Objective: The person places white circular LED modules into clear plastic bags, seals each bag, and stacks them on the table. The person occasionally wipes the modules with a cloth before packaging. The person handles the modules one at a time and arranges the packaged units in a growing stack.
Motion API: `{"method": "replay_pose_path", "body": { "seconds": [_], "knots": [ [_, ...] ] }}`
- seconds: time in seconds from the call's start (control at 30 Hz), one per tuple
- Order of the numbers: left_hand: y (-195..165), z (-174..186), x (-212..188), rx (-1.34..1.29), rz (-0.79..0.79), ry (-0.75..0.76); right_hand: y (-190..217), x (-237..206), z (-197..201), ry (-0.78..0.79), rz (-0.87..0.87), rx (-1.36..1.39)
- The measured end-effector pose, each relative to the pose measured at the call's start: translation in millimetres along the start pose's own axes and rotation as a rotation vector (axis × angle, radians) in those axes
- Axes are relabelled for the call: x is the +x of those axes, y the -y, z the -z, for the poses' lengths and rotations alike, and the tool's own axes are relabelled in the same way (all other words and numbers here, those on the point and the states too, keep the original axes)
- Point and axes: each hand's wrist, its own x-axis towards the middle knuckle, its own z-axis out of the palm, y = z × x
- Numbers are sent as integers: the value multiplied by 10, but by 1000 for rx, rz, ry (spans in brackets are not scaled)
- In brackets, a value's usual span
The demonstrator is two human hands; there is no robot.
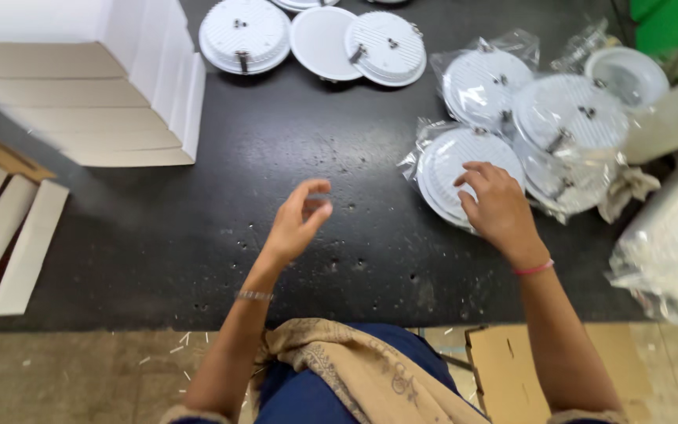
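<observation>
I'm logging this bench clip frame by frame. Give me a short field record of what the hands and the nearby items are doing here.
Surface: black worktable
Left hand: left hand raised over bare table, fingers loosely curled, holding nothing
Right hand: right hand resting on a bagged round white lamp
Nearby right: more bagged lamps
Far edge: unbagged lamps
Left side: stacked flat white cartons

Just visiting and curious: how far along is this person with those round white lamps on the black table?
Three unwrapped lamps lie at the table's far edge, so those look done. In hand: the right hand rests on a bagged lamp, while the left hand hovers empty over the black table. Left: several more bagged lamps piled at the right.
</observation>
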Motion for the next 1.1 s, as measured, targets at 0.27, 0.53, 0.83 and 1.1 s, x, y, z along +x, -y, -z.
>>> {"method": "replay_pose_path", "body": {
  "seconds": [0.27,0.53,0.83,1.1],
  "knots": [
    [747,-93,1633,20,107,-338,-174,1437,-1006,-90,67,-13],
    [850,-70,3130,-78,314,-624,-400,2634,-1627,-72,69,-360],
    [963,-13,3575,-5,266,-834,-516,3042,-1738,5,10,-435],
    [1174,83,2361,-221,288,-695,-729,2694,-1130,-146,-195,-31]
  ]
}}
